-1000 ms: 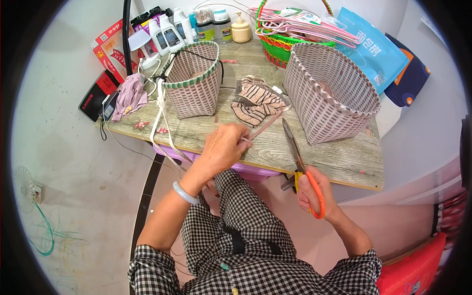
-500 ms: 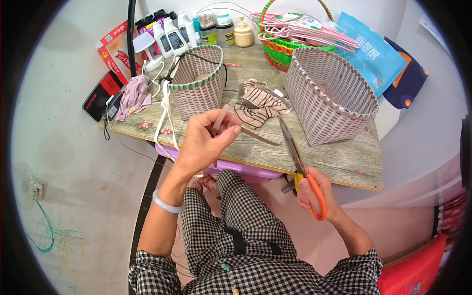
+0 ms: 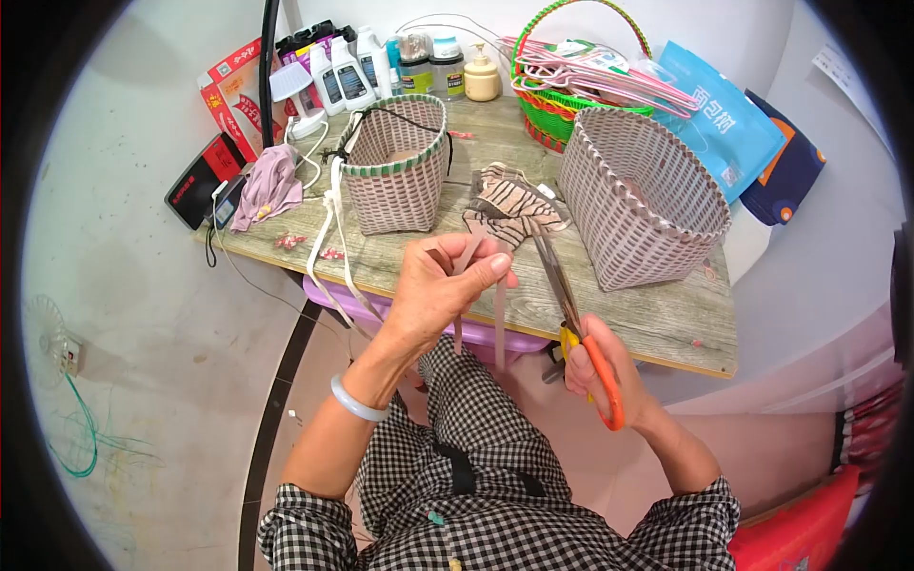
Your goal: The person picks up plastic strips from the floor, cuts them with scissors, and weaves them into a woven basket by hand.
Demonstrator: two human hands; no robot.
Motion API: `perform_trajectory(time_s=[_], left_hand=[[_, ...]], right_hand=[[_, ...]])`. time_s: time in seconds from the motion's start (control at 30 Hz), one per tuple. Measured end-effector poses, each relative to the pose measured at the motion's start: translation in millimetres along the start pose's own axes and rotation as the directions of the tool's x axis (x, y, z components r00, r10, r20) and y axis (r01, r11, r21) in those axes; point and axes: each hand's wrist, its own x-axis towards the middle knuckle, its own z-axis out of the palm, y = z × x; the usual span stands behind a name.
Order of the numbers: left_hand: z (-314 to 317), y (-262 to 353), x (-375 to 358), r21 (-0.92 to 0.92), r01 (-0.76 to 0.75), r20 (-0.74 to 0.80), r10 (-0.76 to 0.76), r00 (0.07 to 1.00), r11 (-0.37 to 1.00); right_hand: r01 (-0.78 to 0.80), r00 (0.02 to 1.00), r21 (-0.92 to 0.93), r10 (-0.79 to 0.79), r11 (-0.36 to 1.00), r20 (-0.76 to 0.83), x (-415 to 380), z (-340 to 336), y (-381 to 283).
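Observation:
Several thin flat plastic strips [image 3: 500, 319] are pinched in my left hand [image 3: 443, 285], over the table's front edge; their ends hang down and stick up past my fingers. My right hand [image 3: 605, 366] grips scissors [image 3: 562, 285] by their orange and yellow handles, blades pointing up and away from me. The blades look slightly parted and stand apart from the strips. Behind the hands lies a crumpled striped cloth [image 3: 509, 200]. A smaller woven basket [image 3: 395, 190] with a green-trimmed rim stands to its left, and a larger woven basket [image 3: 624, 205] to its right.
On the wooden table [image 3: 409, 262], bottles [image 3: 343, 76] and a pump dispenser [image 3: 482, 78] line the back. A green and red basket [image 3: 547, 119] holds pink hangers [image 3: 609, 81]. White cords [image 3: 333, 228] drape over the front edge, above a purple container [image 3: 519, 341].
My left hand has moved right, closer to the scissors, and the strip that pointed toward the blades now hangs down. The scissors have shifted slightly left. The camera view has moved a little.

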Motion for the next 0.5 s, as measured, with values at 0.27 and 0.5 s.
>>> perform_trajectory(time_s=[0.27, 0.5], left_hand=[[6, -12, 6, 0.037, -0.047, 0.041, 0.046, 0.998, 0.998], [7, -19, 10, 0.041, -0.071, 0.048, 0.069, 0.996, 0.997]], right_hand=[[-0.013, 1.000, -0.151, 0.015, 0.988, 0.012, 9, 5, -7], [-0.046, 0.999, -0.201, 0.048, 0.978, 0.005, 11, 1, -1]])
